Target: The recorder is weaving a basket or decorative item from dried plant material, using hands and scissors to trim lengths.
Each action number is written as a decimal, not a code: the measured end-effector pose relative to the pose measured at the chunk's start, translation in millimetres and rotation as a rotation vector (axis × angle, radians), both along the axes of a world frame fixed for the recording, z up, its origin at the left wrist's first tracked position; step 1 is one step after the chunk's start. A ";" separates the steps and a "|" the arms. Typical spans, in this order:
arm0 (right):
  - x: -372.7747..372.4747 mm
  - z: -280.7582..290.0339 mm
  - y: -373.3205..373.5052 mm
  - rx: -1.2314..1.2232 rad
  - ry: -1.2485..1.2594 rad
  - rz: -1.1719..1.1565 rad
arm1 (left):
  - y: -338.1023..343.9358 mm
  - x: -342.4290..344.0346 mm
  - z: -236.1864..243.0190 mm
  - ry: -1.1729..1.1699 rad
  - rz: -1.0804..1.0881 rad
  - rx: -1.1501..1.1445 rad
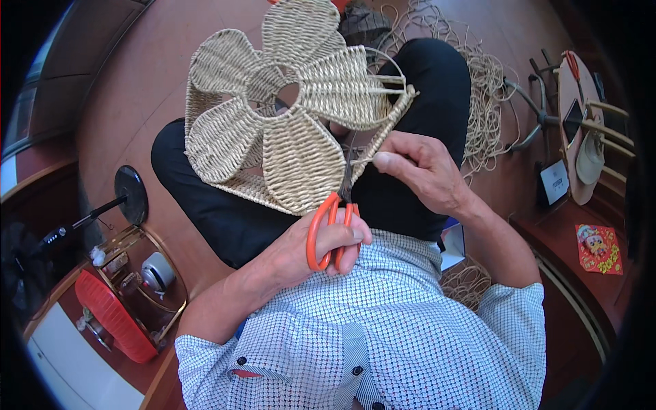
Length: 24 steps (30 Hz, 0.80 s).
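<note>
Orange-handled scissors [335, 219] are gripped in the closed left hand [311, 253], while a straw strand end [365, 161] is pinched by the right hand [420, 171] at the woven flower-shaped piece [287, 109] resting on the lap. The strand is best held taut and cut close to the weave, blades kept clear of the fingers [383, 160].

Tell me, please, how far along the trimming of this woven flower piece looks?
Done: the pale woven straw flower-shaped piece has several fully woven petals. In hand: the left hand works orange-handled scissors while the right hand pinches a loose strand. Left: stray ends project at the right edge.
</note>
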State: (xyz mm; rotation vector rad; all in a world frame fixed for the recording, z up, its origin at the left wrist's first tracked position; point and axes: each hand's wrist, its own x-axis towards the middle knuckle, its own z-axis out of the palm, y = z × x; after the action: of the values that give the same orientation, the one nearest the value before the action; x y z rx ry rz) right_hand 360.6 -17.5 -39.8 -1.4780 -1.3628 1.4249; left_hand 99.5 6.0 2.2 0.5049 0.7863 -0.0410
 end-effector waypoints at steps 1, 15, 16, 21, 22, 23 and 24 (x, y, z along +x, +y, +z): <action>2.2 1.0 1.3 0.034 0.016 -0.036 | 0.5 -0.1 0.7 0.024 -0.033 0.000; -89.4 55.1 13.1 0.577 -0.035 0.171 | -0.7 -54.5 22.7 0.187 0.558 0.727; -103.0 56.0 14.4 0.526 0.016 0.193 | -2.7 -60.0 24.5 0.205 0.578 0.805; -137.7 48.1 20.8 0.432 0.079 0.163 | -12.1 -84.7 32.4 0.349 0.636 0.916; -143.1 46.3 20.9 0.434 0.100 0.163 | -14.1 -86.8 32.0 0.343 0.635 0.910; -146.5 45.0 19.9 0.426 0.080 0.175 | -16.2 -88.3 31.2 0.382 0.643 0.940; -149.6 43.5 19.1 0.438 0.075 0.166 | -17.7 -89.9 29.6 0.412 0.657 0.961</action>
State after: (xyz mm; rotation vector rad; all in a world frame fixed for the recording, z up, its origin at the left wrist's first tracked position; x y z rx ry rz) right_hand 211.0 1.6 3.7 -1.0388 -1.6526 1.1661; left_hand 9.5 -11.7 31.9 1.1351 1.3380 0.9053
